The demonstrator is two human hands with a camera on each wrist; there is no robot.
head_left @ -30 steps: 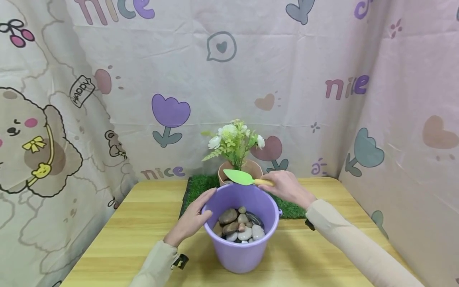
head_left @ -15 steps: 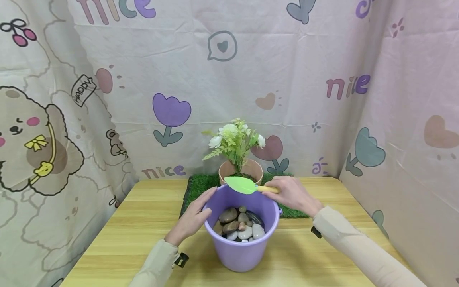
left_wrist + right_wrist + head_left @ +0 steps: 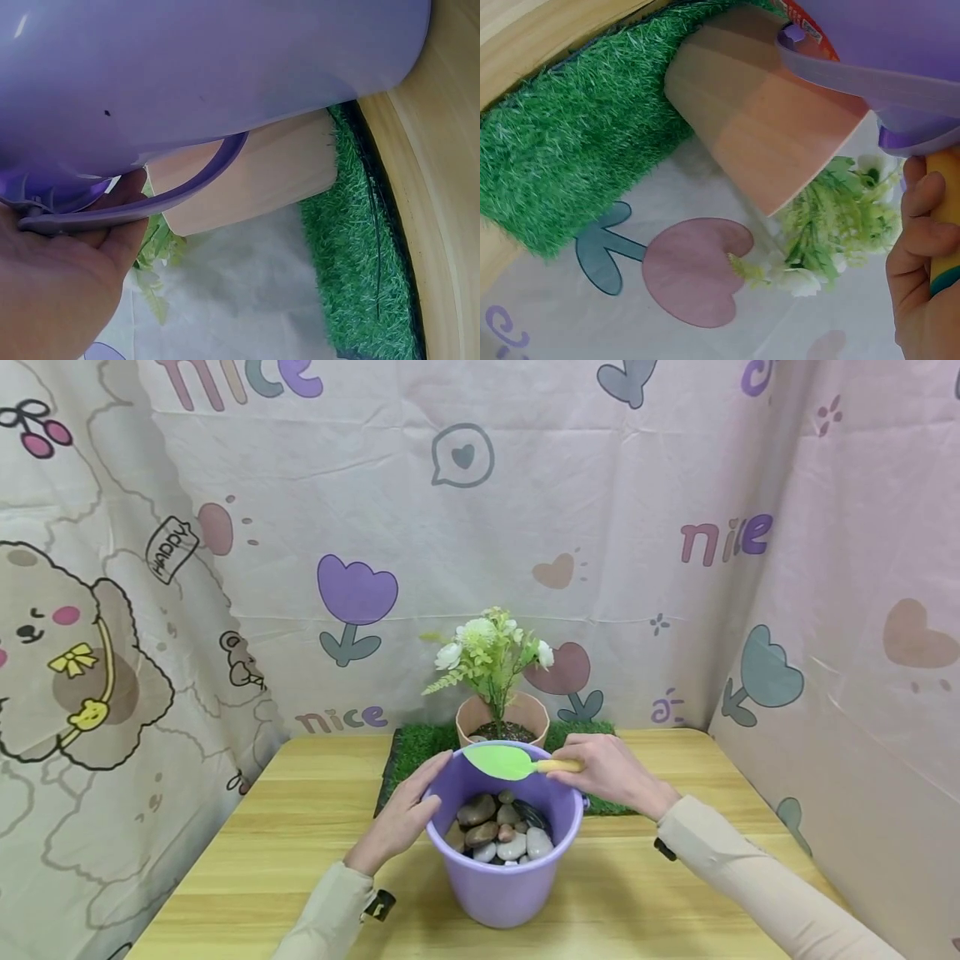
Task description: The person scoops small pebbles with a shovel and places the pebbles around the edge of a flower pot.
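Observation:
A purple bucket (image 3: pixel 501 893) stands upright on the table, with brown, white and dark pebbles (image 3: pixel 498 837) at its bottom. My left hand (image 3: pixel 399 817) grips its left rim, thumb over the edge; in the left wrist view the fingers sit behind the bucket's handle (image 3: pixel 176 193). With my right hand (image 3: pixel 611 772) I hold a small toy trowel by its yellow handle (image 3: pixel 560 766). The trowel's light green, leaf-shaped blade (image 3: pixel 498 762) points left over the far side of the bucket's mouth. No pebble shows on the blade.
Behind the bucket, a peach flowerpot (image 3: pixel 772 105) with white flowers and green leaves (image 3: pixel 487 652) stands on an artificial grass mat (image 3: pixel 423 752). Dark soil shows in the pot. The wooden table (image 3: pixel 247 852) is enclosed by a printed cloth (image 3: pixel 420 527) at the back and sides.
The trowel has come down and toward me, from in front of the flowerpot to the bucket's far rim. My right hand has lowered with it; the left hand stays put.

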